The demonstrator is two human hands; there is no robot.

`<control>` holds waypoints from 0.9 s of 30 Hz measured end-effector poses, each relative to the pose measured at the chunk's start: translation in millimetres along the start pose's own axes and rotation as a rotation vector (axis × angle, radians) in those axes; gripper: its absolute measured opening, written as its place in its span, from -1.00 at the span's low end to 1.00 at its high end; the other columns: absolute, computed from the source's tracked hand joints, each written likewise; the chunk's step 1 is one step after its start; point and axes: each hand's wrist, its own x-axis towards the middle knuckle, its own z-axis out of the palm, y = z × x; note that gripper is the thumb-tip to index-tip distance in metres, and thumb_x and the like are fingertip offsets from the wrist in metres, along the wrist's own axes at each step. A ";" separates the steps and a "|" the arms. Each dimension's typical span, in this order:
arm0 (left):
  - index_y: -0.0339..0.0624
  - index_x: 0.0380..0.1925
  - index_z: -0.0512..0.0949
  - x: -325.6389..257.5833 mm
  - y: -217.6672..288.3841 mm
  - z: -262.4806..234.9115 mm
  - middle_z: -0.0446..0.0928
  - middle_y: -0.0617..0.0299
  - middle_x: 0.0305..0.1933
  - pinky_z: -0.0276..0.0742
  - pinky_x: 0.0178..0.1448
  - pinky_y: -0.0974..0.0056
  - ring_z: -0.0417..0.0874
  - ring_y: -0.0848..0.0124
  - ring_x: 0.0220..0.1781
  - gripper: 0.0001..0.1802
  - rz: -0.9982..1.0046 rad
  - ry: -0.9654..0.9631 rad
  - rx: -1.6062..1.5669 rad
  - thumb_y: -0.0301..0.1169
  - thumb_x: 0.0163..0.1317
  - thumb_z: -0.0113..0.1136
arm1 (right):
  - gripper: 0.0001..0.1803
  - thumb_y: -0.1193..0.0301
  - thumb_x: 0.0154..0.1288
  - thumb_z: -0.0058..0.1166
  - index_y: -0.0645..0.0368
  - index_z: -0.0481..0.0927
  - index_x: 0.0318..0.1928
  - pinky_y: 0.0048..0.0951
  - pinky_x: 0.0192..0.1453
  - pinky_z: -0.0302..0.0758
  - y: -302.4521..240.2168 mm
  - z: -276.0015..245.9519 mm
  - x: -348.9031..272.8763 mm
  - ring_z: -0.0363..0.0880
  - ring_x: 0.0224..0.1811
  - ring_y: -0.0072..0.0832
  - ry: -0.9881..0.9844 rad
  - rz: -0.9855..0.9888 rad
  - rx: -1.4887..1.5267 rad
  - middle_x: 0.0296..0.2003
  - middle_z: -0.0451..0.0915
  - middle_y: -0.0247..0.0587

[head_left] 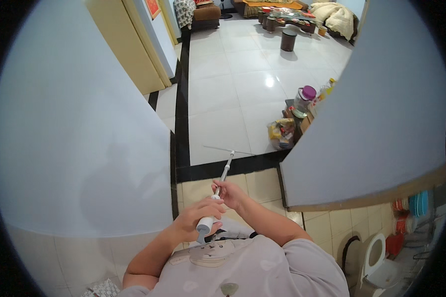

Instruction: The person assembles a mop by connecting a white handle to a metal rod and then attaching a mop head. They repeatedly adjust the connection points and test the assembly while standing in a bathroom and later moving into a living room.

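In the head view, your left hand (197,218) is wrapped around the thick white grip at the upper end of a long-handled floor tool (226,172), close in front of your light grey shirt (262,262). Your right hand (230,193) is further down, its fingers closed on the metal shaft just beyond that grip, so both your hands are grasping the same pole. The pole slants away from you, and at its far end a thin, wide crosspiece (218,147) appears to lie flat on the glossy white tiles (215,121), just past the black border strip (203,173); its right end comes close to that strip. On your side of the strip you have beige tiles (262,183). A pale wall (79,133) stands to your left and another wall end (371,133) to your right. Near the crosspiece, on the right, there is a bag with yellow and red packaging (281,132), and just behind it a clear jar with a purple lid (304,103). Further into the room you see a dark bin (288,42) standing on the floor, with a low table (288,19) behind it. At your lower right are a white toilet (375,252) with its seat, and blue basins (418,203) near the rim of the picture.
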 end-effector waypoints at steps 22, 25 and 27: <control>-0.16 -0.43 0.45 232.0 -230.0 -257.8 0.51 0.15 -0.06 0.52 0.04 0.22 0.50 0.20 0.10 -0.77 0.025 -0.069 0.108 -0.54 -0.08 0.31 | -0.88 0.45 0.27 -0.01 0.24 0.41 -0.25 -0.57 -0.33 0.48 -222.1 99.9 307.5 0.49 -0.43 -0.55 0.154 -0.237 0.077 -0.44 0.50 -0.29; -0.14 -0.40 0.44 290.8 -249.7 -270.0 0.52 0.17 -0.05 0.48 0.08 0.17 0.48 0.17 0.10 -0.75 0.126 -0.073 0.141 -0.55 -0.08 0.29 | -0.88 0.44 0.27 -0.03 0.24 0.41 -0.25 -0.57 -0.38 0.45 -281.2 100.9 328.5 0.47 -0.46 -0.55 0.114 -0.241 -0.015 -0.49 0.49 -0.31; -0.14 -0.37 0.43 336.3 -262.7 -281.6 0.51 0.18 -0.05 0.46 0.11 0.16 0.48 0.16 0.11 -0.73 0.203 -0.096 0.146 -0.56 -0.08 0.28 | -0.90 0.44 0.26 -0.03 0.22 0.40 -0.31 -0.55 -0.41 0.44 -323.7 116.7 340.6 0.47 -0.48 -0.54 0.167 -0.256 -0.058 -0.52 0.48 -0.30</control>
